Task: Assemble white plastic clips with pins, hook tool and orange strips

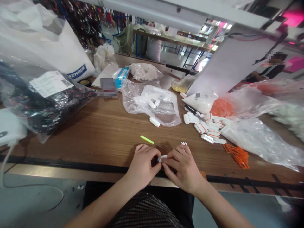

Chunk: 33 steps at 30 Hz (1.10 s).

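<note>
White piece [162, 157] between left grip [143, 166], right grip [181, 168]

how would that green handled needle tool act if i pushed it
The green-handled tool probably feels light, given its slim handle. If that handle is round, it could roll on the smooth wooden table. The thin metal tip likely stays stiff rather than bending.
</note>
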Motion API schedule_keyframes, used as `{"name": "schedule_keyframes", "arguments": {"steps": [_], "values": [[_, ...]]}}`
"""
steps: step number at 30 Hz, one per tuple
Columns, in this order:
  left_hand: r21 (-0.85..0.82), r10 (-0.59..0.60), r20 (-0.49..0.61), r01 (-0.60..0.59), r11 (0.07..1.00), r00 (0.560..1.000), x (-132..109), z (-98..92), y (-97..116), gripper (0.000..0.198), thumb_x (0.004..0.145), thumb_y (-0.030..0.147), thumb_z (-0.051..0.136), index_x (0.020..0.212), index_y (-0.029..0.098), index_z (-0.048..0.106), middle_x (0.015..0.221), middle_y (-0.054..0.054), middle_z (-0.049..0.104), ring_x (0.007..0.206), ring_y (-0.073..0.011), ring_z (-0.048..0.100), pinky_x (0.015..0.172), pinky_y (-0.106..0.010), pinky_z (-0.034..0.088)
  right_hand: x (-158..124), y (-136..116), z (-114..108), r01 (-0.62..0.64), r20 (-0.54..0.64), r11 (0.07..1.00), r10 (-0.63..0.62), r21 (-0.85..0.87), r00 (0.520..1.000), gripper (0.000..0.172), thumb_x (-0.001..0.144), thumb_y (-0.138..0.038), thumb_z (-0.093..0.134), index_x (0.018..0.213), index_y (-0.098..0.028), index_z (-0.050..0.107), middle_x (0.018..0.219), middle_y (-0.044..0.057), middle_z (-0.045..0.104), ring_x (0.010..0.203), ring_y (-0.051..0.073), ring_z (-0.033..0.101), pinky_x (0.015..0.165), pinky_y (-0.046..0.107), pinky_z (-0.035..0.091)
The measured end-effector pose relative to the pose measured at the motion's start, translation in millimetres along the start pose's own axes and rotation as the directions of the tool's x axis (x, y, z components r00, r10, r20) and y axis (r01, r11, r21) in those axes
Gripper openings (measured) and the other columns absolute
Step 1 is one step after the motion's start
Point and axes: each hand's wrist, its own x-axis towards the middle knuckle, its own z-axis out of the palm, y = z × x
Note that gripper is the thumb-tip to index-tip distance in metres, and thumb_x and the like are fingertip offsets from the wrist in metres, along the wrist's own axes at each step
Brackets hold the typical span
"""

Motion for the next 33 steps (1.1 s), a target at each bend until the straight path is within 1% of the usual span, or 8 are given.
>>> {"name": "schedule_keyframes", "arguments": {"steps": [4,6,8,10,14,18,27,33], "values": [[-0.006,0.003,0.010,-0.003,1.000,1.000,0,0.4,0,0.015,0.083,0.013,0.075,0.084,0.023,0.063,0.083,0.004,0.070,0.084,-0.0208,0.062,0.094,-0.045,0.038,-5,9,-2,-0.018,-0.039,0.999,0.020,0.051,0.999,0.017,0.092,-0.019,0.061,0.092,-0.024,0.077,0.080,0.003,0.070,0.075,0.018,0.059,0.082,0.041,0.042],[-0.005,0.011,0.013,-0.011,1.000,1.000,-1,0.4,-1,0.015,0.084,0.015,0.075,0.084,0.023,0.062,0.085,0.004,0.070,0.085,-0.0211,0.062,0.094,-0.046,0.038,-11,30,-10,-0.138,-0.087,0.985,0.147,0.106,0.985,0.018,0.095,-0.024,0.059,0.097,-0.025,0.077,0.084,0.004,0.072,0.080,0.019,0.064,0.081,0.039,0.045],[0.003,0.013,0.013,-0.013,1.000,1.000,-1,0.4,-1,0.017,0.084,0.015,0.076,0.084,0.023,0.061,0.085,0.004,0.070,0.085,-0.0216,0.062,0.094,-0.046,0.038,-18,58,-20,-0.346,-0.126,0.934,0.356,0.096,0.926,0.020,0.097,-0.031,0.058,0.097,-0.025,0.078,0.090,0.006,0.075,0.087,0.022,0.068,0.085,0.039,0.048],[0.012,0.009,0.010,-0.010,1.000,1.000,0,0.5,-2,0.018,0.084,0.015,0.077,0.083,0.023,0.061,0.085,0.004,0.070,0.085,-0.0217,0.062,0.094,-0.046,0.039,-22,88,-30,-0.489,-0.045,0.869,0.493,0.076,0.869,0.024,0.096,-0.035,0.058,0.096,-0.023,0.079,0.088,0.006,0.076,0.079,0.021,0.068,0.077,0.036,0.050],[0.023,0.014,0.013,-0.015,1.000,1.000,0,1.4,-2,0.020,0.083,0.015,0.078,0.084,0.023,0.060,0.085,0.004,0.070,0.084,-0.0216,0.063,0.092,-0.046,0.039,-23,123,-40,-0.543,0.159,0.834,0.526,0.094,0.836,0.026,0.093,-0.037,0.059,0.098,-0.023,0.080,0.093,0.005,0.077,0.077,0.019,0.067,0.071,0.032,0.051],[0.029,0.020,0.003,-0.020,0.999,1.000,-1,1.8,-3,0.019,0.084,0.016,0.077,0.084,0.024,0.060,0.084,0.004,0.070,0.083,-0.0219,0.062,0.092,-0.046,0.039,-14,128,-41,-0.509,0.226,0.856,0.481,0.086,0.847,0.024,0.091,-0.036,0.061,0.094,-0.024,0.081,0.087,0.004,0.076,0.073,0.019,0.065,0.071,0.032,0.050],[0.024,0.014,0.004,-0.014,1.000,1.000,0,2.4,-3,0.020,0.083,0.017,0.079,0.083,0.023,0.060,0.084,0.004,0.070,0.084,-0.0218,0.063,0.092,-0.046,0.039,-6,124,-44,-0.335,0.206,0.934,0.354,-0.124,0.912,0.024,0.090,-0.028,0.058,0.077,-0.021,0.076,0.076,0.004,0.071,0.071,0.018,0.062,0.074,0.033,0.046],[0.025,0.009,0.006,-0.010,1.000,1.000,0,1.2,-1,0.019,0.082,0.016,0.078,0.083,0.023,0.060,0.084,0.003,0.070,0.084,-0.0224,0.063,0.093,-0.046,0.040,-9,106,-43,-0.516,0.175,0.856,0.502,0.044,0.847,0.019,0.091,-0.031,0.059,0.078,-0.022,0.070,0.074,0.002,0.069,0.066,0.017,0.061,0.064,0.030,0.047]]}}
